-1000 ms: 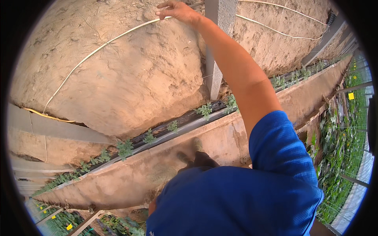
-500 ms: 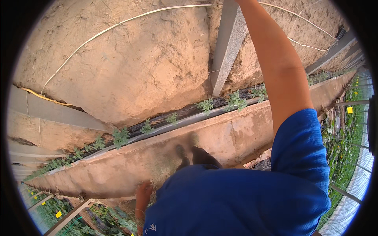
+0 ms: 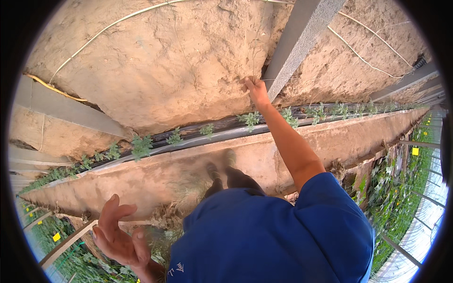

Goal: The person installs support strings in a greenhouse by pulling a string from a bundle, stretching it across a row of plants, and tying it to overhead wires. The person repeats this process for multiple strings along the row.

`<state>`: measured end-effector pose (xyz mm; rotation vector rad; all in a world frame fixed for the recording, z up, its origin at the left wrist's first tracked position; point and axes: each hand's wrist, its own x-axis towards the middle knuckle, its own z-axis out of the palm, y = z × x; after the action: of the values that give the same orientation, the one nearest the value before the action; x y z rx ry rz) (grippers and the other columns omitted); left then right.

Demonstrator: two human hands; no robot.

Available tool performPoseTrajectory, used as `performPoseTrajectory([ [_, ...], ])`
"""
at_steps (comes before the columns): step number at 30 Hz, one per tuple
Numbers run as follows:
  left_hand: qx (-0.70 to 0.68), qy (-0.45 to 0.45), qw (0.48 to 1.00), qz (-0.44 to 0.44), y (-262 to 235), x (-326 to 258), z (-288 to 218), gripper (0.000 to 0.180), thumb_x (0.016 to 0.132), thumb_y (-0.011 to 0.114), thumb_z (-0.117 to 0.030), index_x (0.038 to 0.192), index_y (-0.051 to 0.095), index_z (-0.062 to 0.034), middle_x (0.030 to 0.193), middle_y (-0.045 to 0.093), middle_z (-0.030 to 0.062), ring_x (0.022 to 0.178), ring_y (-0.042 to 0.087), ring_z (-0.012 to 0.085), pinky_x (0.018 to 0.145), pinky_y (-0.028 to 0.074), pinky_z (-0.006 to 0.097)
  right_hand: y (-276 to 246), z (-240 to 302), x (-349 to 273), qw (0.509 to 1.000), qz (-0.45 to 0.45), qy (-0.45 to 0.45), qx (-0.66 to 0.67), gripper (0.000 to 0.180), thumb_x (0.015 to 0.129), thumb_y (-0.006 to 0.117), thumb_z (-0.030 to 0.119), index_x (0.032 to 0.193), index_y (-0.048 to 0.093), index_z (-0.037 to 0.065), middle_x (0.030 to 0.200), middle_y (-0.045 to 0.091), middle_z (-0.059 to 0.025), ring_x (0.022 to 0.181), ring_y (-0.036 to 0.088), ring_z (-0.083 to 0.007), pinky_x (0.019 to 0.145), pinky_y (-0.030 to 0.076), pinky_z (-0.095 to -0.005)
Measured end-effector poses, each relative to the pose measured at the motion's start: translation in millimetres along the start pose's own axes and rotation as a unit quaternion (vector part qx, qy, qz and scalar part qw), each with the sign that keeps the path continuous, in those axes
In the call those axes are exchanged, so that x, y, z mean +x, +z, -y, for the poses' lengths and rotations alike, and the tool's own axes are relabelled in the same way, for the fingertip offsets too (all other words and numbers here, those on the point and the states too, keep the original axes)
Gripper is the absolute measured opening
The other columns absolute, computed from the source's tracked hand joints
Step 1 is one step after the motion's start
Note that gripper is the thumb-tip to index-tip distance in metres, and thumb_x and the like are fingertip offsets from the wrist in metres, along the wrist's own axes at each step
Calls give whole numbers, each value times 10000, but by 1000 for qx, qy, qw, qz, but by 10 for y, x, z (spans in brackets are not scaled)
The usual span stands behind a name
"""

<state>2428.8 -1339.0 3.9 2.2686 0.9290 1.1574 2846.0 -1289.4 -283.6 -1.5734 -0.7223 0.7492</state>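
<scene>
My right hand (image 3: 257, 92) reaches forward to the earth wall, just left of a grey concrete post (image 3: 302, 42). Its fingers are pinched at a thin string (image 3: 254, 56) that runs up the wall; a fine line also stretches sideways from there to the post. How the string sits in the fingers is too small to make out. Low on the left, my left hand (image 3: 121, 240) is raised with its fingers apart and nothing in it. Beneath the right forearm grows a row of small leafy plants (image 3: 248, 120) along the foot of the wall.
A pale hose (image 3: 106, 29) arcs across the earth wall (image 3: 188, 70). Another slanted post (image 3: 71, 111) leans at the left. I stand on a narrow earthen path (image 3: 118, 188); behind it are posts and denser green plants (image 3: 401, 198) with yellow cards (image 3: 415, 151).
My right hand has come down from beyond the top edge to the string beside the post. My left hand has lifted from beside my body, out to the left, fingers spread.
</scene>
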Motion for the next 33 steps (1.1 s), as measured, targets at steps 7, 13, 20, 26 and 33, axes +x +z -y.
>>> performPoseTrajectory([
  [7, 135, 281, 950, -13, 59, 536, -608, 334, 933, 456, -195, 1186, 349, -6, 1027, 550, 241, 756, 558, 272, 772, 461, 468, -257, -1077, -2109, 960, -12, 261, 98, 325, 988, 457, 267, 874, 613, 6, 631, 552, -37, 602, 562, -123, 607, 479, -269],
  [13, 111, 446, 886, -67, 302, 610, -813, 327, 979, 407, -185, 803, 449, 88, 1044, 536, 282, 665, 553, 271, 591, 472, 385, -235, -739, -2239, 985, -18, 170, -39, 260, 910, 579, 250, 926, 618, -6, 738, 600, -60, 699, 584, -143, 695, 479, -279],
  [20, 55, 478, 876, 41, 547, 604, -1426, 315, 981, 423, -208, 963, 518, 92, 1005, 541, 206, 768, 537, 270, 707, 462, 432, -398, -619, -2508, 954, 22, -25, -297, 572, 779, 713, 283, 1240, 499, 22, 1003, 653, -175, 1021, 599, -357, 904, 454, -401],
  [26, -66, 469, 869, 144, 1160, 501, -2125, 438, 934, 559, -314, 1194, 438, 17, 964, 558, 139, 762, 523, 253, 692, 461, 359, -1887, -1167, -3171, 933, 109, 194, -284, 402, 765, 694, 309, 1041, 644, 21, 953, 670, -176, 928, 639, -315, 825, 497, -393],
  [33, -285, 448, 818, 220, 2750, 25, -2924, 527, 808, 658, -68, 1281, 429, -38, 998, 621, 186, 707, 599, 261, 579, 485, 331, -4153, -1835, -4431, 870, -32, 394, -296, 252, 784, 675, 256, 895, 671, 29, 747, 683, -102, 665, 668, -204, 611, 523, -326],
])
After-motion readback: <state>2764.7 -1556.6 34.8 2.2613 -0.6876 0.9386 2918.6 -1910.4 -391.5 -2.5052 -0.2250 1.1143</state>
